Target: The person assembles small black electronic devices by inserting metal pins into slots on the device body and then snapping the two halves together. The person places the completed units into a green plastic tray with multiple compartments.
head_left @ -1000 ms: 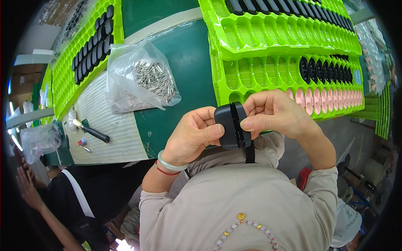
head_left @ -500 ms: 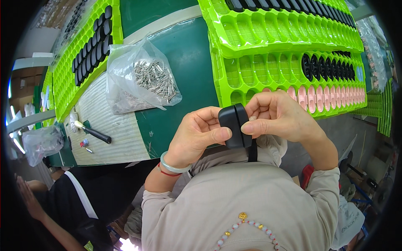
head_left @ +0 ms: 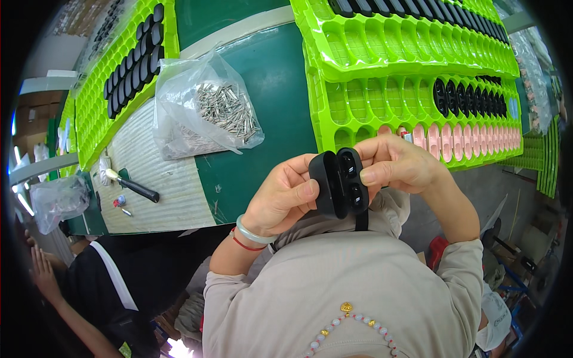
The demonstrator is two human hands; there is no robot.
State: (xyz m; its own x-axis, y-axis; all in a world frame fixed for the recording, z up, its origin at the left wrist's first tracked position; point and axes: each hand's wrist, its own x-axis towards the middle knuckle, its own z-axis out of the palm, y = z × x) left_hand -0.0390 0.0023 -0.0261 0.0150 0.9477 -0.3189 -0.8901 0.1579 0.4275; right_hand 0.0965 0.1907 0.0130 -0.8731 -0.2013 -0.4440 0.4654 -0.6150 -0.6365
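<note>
A black earbud charging case (head_left: 326, 185) is held in front of my body, its two halves swung apart like a clamshell. My left hand (head_left: 284, 194) grips the half on the left, thumb flat on its outer face. Thumb and fingers of my right hand (head_left: 406, 164) pinch the other half, whose glossy black insert (head_left: 356, 194) with rounded hollows faces up. The fingertips behind the case are partly hidden. Beyond my right hand, a green tray (head_left: 340, 113) holds a row of black inserts (head_left: 456, 98) and a row of pink pieces (head_left: 444, 143).
A clear plastic bag (head_left: 179, 128) of small metal pins (head_left: 227, 113) lies on the green table (head_left: 277, 77). Left of it are a black-handled tool (head_left: 140, 190) and another green tray (head_left: 92, 128) with black cases. A co-worker's hand (head_left: 45, 274) shows at far left.
The case was nearly closed, with just a narrow gap. Now its halves are spread apart and the glossy insert shows. My right hand has turned its half outward.
</note>
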